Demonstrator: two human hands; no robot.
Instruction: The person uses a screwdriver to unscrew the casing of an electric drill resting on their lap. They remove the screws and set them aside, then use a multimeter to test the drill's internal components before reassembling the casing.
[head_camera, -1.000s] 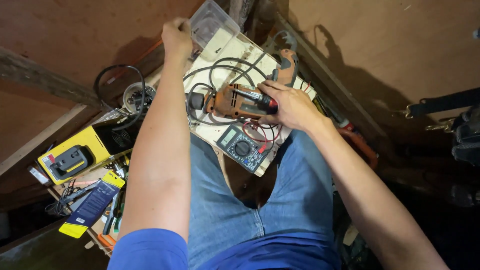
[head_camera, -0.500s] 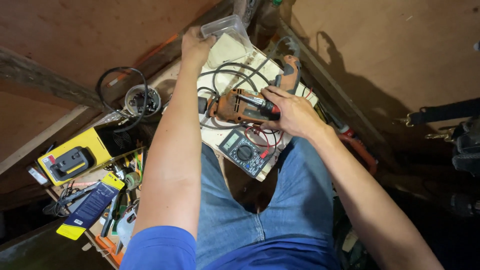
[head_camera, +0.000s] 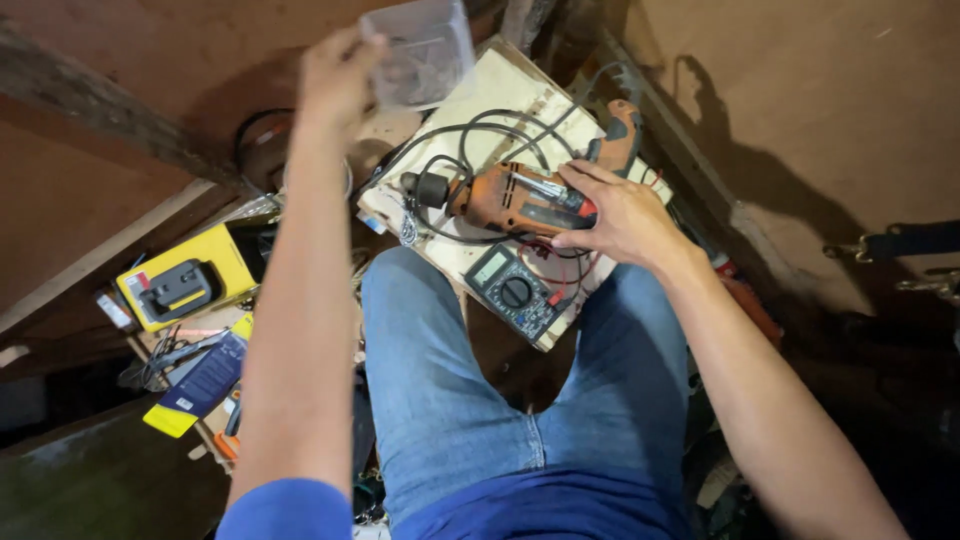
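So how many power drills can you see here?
1. An orange power drill lies on the pale board across the person's knees, under the right hand. The left hand holds up a clear plastic box. Others could be hidden in the clutter at left.
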